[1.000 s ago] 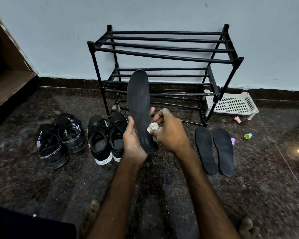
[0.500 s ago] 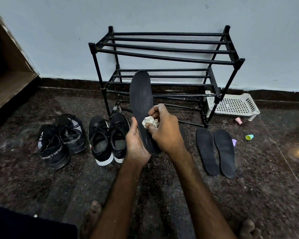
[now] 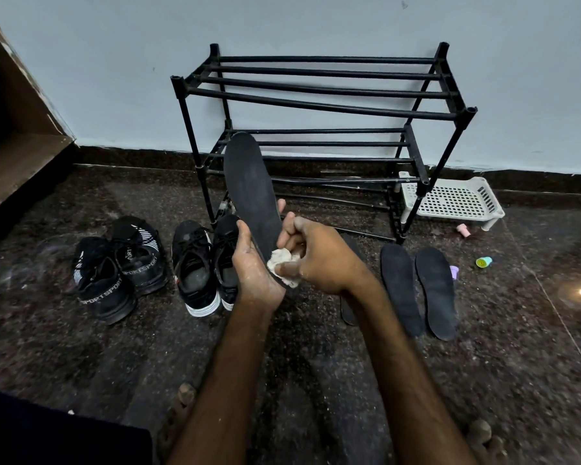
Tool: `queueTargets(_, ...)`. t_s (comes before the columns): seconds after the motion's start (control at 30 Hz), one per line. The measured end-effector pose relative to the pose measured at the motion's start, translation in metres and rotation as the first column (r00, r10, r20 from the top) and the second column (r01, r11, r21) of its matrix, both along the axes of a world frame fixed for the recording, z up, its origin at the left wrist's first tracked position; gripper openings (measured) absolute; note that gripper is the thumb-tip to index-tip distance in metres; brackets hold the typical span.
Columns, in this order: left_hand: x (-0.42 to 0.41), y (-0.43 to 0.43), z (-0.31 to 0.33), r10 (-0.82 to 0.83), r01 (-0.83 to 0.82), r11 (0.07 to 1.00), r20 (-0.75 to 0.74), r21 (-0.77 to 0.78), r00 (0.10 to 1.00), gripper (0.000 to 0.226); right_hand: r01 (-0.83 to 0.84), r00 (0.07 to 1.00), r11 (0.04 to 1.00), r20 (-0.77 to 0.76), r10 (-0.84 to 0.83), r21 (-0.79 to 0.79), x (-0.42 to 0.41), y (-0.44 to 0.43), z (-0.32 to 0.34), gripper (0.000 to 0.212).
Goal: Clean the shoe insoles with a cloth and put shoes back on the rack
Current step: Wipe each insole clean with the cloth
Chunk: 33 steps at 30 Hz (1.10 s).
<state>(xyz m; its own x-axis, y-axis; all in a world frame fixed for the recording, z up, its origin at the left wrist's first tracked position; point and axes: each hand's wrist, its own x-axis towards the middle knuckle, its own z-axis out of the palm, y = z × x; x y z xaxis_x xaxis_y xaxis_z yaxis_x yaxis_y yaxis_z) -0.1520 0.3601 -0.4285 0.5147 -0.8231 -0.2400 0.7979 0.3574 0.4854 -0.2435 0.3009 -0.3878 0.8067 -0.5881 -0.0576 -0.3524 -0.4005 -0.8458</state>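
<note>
My left hand (image 3: pixel 254 266) holds a long black insole (image 3: pixel 250 193) upright by its lower end, in front of the black shoe rack (image 3: pixel 326 105). My right hand (image 3: pixel 319 260) pinches a small crumpled white cloth (image 3: pixel 282 260) against the insole's lower part. Two more black insoles (image 3: pixel 418 290) lie flat on the floor to the right. A fourth insole (image 3: pixel 348 307) lies partly hidden under my right forearm. Two pairs of black shoes stand left of my hands: one with white soles (image 3: pixel 203 266), one marked SPORT (image 3: pixel 119 266).
A white perforated plastic tray (image 3: pixel 450 199) sits by the rack's right leg against the wall. Small pink, purple and green-blue objects (image 3: pixel 483 261) lie near it. A brown wooden unit (image 3: pixel 10 122) stands at far left. The floor is dark speckled stone.
My right hand has slid the cloth down the insole, from its middle toward the lower end. The left hand keeps its hold on the insole.
</note>
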Motion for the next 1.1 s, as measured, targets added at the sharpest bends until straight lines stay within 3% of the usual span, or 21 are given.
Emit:
queueTargets(0.07, -0.002, -0.001, 0.001, 0.023, -0.023, 0.999, 0.008, 0.022, 1.000, 0.066, 0.123, 0.988, 0.992, 0.095, -0.119, -0.037, 0.004, 0.003, -0.003, 0.029)
queueTargets(0.13, -0.001, -0.002, 0.001, 0.023, -0.023, 0.999, 0.000, 0.028, 1.000, 0.064, 0.250, 0.967, 0.960, 0.075, -0.242, -0.129, 0.004, 0.004, -0.007, 0.026)
queueTargets(0.23, 0.003, 0.002, 0.001, 0.037, -0.037, 0.999, 0.007, 0.037, 0.999, 0.059, 0.110, 0.990, 0.992, -0.085, -0.114, -0.057, 0.000, 0.001, -0.009, 0.028)
queueTargets(0.3, 0.004, 0.003, 0.001, 0.046, -0.046, 0.997, 0.005, 0.066, 0.999, 0.062, 0.050, 0.999, 0.998, -0.001, -0.050, 0.032, 0.003, 0.005, -0.006, 0.030)
queueTargets(0.4, 0.003, 0.001, 0.000, 0.034, -0.036, 0.997, 0.017, 0.066, 0.999, 0.066, 0.211, 0.969, 0.978, 0.130, -0.209, 0.004, 0.009, 0.009, -0.013, 0.027)
queueTargets(0.47, 0.002, 0.003, 0.000, 0.040, -0.041, 0.997, 0.007, 0.068, 0.999, 0.060, 0.243, 0.970, 0.966, -0.009, -0.245, -0.088, 0.006, 0.007, -0.017, 0.026)
queueTargets(0.53, 0.003, 0.003, -0.001, 0.054, -0.053, 0.997, -0.014, 0.052, 0.998, 0.057, 0.151, 0.980, 0.988, -0.127, -0.152, -0.020, 0.001, 0.003, -0.016, 0.029)
queueTargets(0.63, 0.003, 0.003, 0.003, 0.039, -0.039, 0.996, -0.004, 0.076, 0.999, 0.067, 0.067, 0.997, 0.989, 0.020, -0.071, 0.135, 0.003, 0.004, -0.007, 0.035)
queueTargets(0.7, 0.002, 0.003, 0.005, 0.015, -0.016, 0.999, 0.023, 0.050, 1.000, 0.068, 0.177, 0.981, 0.983, 0.075, -0.181, 0.057, 0.007, 0.006, -0.007, 0.032)
queueTargets(0.77, 0.004, 0.003, 0.004, 0.030, -0.031, 0.999, 0.025, 0.019, 0.999, 0.063, 0.256, 0.966, 0.963, -0.006, -0.258, -0.085, 0.004, 0.003, -0.009, 0.030)
queueTargets(0.83, 0.008, 0.003, 0.004, 0.038, -0.039, 0.999, 0.041, 0.008, 0.998, 0.060, 0.148, 0.979, 0.987, -0.133, -0.155, -0.057, 0.000, 0.001, -0.009, 0.032)
queueTargets(0.93, 0.008, 0.003, 0.003, 0.026, -0.026, 1.000, 0.021, 0.014, 0.999, 0.063, 0.036, 0.999, 0.995, -0.008, -0.036, 0.091, 0.004, 0.005, -0.001, 0.034)
queueTargets(1.03, 0.000, 0.001, 0.005, 0.013, -0.013, 1.000, 0.019, -0.022, 1.000, 0.065, 0.249, 0.967, 0.966, 0.077, -0.244, -0.071, 0.011, 0.009, -0.004, 0.029)
queueTargets(1.1, 0.002, 0.001, 0.006, 0.033, -0.033, 0.999, 0.021, -0.030, 0.999, 0.061, 0.300, 0.950, 0.935, -0.025, -0.311, -0.190, 0.007, 0.007, -0.008, 0.027)
